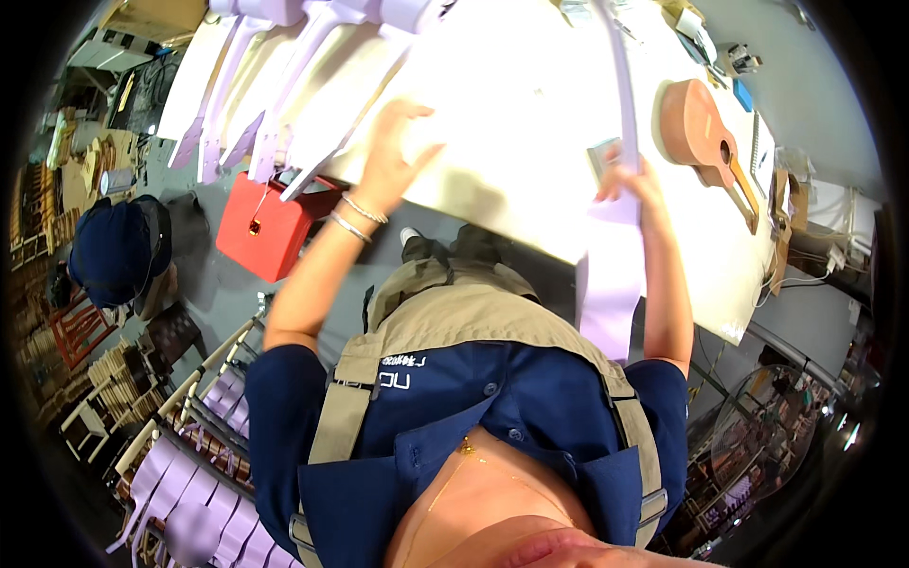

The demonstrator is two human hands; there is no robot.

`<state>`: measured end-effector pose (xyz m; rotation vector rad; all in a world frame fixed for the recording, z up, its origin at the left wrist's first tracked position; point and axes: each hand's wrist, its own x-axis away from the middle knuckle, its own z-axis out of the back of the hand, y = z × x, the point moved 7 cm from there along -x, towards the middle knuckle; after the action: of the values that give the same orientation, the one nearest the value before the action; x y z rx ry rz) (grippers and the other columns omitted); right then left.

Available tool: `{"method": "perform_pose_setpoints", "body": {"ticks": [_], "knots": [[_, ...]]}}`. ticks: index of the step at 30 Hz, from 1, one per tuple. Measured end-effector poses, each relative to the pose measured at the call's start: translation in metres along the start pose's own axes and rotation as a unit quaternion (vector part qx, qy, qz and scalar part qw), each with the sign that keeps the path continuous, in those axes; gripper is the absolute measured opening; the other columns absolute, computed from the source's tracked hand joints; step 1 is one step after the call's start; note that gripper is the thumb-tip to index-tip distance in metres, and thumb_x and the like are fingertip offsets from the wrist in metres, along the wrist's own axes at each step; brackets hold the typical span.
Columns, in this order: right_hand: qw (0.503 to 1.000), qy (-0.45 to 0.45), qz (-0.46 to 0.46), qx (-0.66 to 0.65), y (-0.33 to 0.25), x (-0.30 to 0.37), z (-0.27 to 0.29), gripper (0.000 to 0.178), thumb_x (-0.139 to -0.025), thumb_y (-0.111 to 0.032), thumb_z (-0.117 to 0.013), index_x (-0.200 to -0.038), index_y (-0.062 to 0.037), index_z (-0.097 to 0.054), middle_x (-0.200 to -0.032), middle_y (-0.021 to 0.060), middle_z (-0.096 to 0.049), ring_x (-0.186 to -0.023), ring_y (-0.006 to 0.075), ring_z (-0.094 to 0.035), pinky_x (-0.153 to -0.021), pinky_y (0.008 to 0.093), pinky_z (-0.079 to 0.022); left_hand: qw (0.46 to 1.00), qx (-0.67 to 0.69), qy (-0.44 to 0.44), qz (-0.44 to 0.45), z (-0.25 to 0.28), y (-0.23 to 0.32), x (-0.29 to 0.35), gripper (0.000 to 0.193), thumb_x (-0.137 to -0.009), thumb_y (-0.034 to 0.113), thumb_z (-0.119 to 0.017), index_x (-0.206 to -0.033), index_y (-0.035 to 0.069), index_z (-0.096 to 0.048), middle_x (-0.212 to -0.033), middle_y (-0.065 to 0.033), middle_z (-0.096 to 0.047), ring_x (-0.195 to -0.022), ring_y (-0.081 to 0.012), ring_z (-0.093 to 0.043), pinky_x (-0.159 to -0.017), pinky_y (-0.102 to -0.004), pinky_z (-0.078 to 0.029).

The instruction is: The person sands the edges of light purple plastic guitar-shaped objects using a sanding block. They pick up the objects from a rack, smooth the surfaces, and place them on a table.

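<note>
My right hand (634, 189) is closed around a lavender ukulele (611, 279) where its neck meets the body. The body hangs down beside my right side, past the table's edge, and the neck points away across the white table (511, 123). A small greyish flat piece (600, 157) lies next to my right fingers; whether I touch it cannot be told. My left hand (390, 151) is over the table's near left part, thumb and fingers apart, with nothing in it. Close to it, several lavender ukuleles (295, 90) lie with their headstocks over the left edge.
A peach-coloured ukulele (696, 123) lies at the table's right. Below the left edge stands a red bag (256, 227), with a dark blue backpack (114, 251) farther left. A rack of lavender bodies (194, 488) is at lower left, a fan (762, 426) at lower right.
</note>
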<state>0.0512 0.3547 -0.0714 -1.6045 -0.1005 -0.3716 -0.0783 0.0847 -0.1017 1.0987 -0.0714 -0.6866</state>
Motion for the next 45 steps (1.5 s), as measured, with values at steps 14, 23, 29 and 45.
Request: {"method": "perform_pose_setpoints", "body": {"ticks": [14,23,29,45], "knots": [[0.982,0.138,-0.124,-0.048,0.131,-0.015,0.011,0.029,-0.086,-0.029,-0.050,-0.091,-0.0025,-0.059,-0.080,0.0057,-0.055,-0.075,0.0164,-0.052,-0.070,0.0263,-0.044,0.728,0.530,-0.086,0.427,-0.261,0.010,0.066,0.080,-0.086,0.050,-0.046,-0.134,-0.003,-0.011,-0.132,-0.0143,-0.029,-0.115,-0.0187,-0.035,-0.097,-0.0323,-0.029],[0.816,0.074,-0.010,0.573,0.076,-0.183,0.001,0.046,-0.082,-0.046,-0.054,-0.083,0.0001,-0.060,-0.081,0.0116,-0.060,-0.073,0.0238,-0.062,-0.058,0.0343,-0.049,0.723,0.514,-0.056,0.458,-0.249,0.022,0.041,0.058,-0.088,0.049,-0.039,-0.117,0.000,-0.026,-0.079,-0.0134,-0.055,-0.082,-0.0312,-0.060,-0.069,-0.0394,-0.051],[0.862,-0.063,0.064,0.498,0.110,-0.224,-0.004,0.031,-0.068,-0.024,-0.068,-0.082,0.0027,-0.059,-0.075,0.0201,-0.061,-0.064,0.0269,-0.060,-0.059,0.0346,-0.049,0.737,0.509,-0.075,0.439,-0.250,0.013,0.038,0.062,-0.089,0.053,-0.029,-0.120,0.001,-0.022,-0.084,-0.0147,-0.056,-0.086,-0.0310,-0.060,-0.073,-0.0384,-0.051],[0.973,-0.194,0.054,0.112,0.058,-0.056,0.036,0.010,-0.073,0.001,-0.065,-0.081,0.0006,-0.060,-0.078,0.0071,-0.062,-0.073,0.0143,-0.060,-0.066,0.0242,-0.049,0.752,0.565,-0.103,0.322,-0.250,0.015,0.036,0.077,-0.087,0.038,-0.045,-0.129,-0.005,0.004,-0.094,-0.0115,-0.054,-0.089,-0.0228,-0.060,-0.085,-0.0323,-0.044]]}}
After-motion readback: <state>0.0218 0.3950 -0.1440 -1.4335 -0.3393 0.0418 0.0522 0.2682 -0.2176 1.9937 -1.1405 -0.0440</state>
